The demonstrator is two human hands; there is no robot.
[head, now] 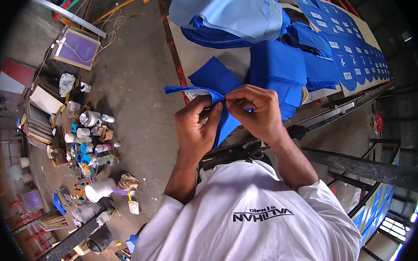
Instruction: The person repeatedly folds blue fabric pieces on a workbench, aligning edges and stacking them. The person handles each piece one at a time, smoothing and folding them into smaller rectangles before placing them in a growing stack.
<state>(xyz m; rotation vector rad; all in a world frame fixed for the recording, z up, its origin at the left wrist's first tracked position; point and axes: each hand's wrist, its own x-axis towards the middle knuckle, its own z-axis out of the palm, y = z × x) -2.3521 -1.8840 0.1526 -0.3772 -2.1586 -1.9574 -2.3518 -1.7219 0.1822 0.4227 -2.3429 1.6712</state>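
Both hands meet in front of my chest at the edge of a folded blue fabric piece (226, 129). My left hand (196, 122) grips it between thumb and fingers, and one layered end sticks out to the left. With thumb and forefinger my right hand (254, 108) pinches the same edge; the fingertips nearly touch. Just beyond lies a flat blue cloth piece (215, 73) on the table. A stack of cut blue fabric (278, 65) rests right behind my right hand. Farther back is a large pile of lighter blue cloth (231, 14).
Printed blue fabric panels (353, 52) lie in rows along the table (177, 36) at right. Tubs and bottles (91, 119) crowd the floor at left, near a white bucket (100, 190) and a framed printing screen (75, 49). A dark metal beam (367, 168) runs at right.
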